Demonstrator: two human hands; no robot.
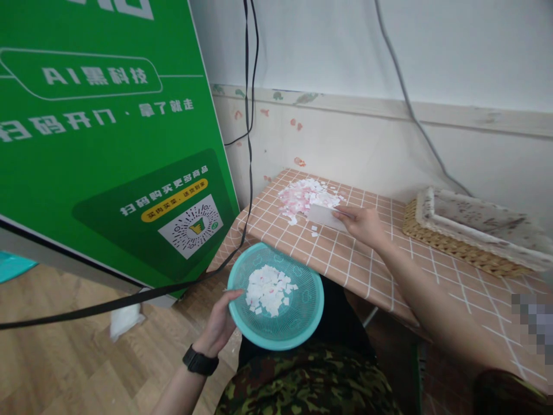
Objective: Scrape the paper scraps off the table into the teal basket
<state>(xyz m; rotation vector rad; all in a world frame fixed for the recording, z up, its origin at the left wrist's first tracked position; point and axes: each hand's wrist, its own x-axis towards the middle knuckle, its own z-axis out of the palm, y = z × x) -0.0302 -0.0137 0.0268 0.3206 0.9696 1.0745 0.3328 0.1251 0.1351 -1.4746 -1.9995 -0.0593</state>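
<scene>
Turquoise round plastic mesh basket (307,300): one, held just off the near table edge, above the person's lap; bowl-shaped, with finely perforated walls and a smooth rim.
Left hand (219,323): gripping the basket's left rim, thumb laid over the top; the other fingers are mostly hidden, so their spread cannot be told.
White square-cut paper bits (268,288): one loose heap on the basket floor, too many to count, a few with pinkish marks.
Right hand (362,223): thumb and fingers pinched closed on the end of a card, over the tabletop.
White flat rectangular card (324,216): one, thin and smooth, at the near right edge of the tabletop heap.
Pink and white paper scraps (302,197): one spread heap near the table's far corner, uncountable; two small white squares lie apart on its near side.
Brown table covering with white grid lines (367,253): one, smooth.
Tan woven wicker basket with pale cloth lining (453,245): one, right of the right hand, by the wall.
Black wristband device (201,360): one, on the left wrist.
Green panel with white lettering (108,138): one, flat, at the left.
</scene>
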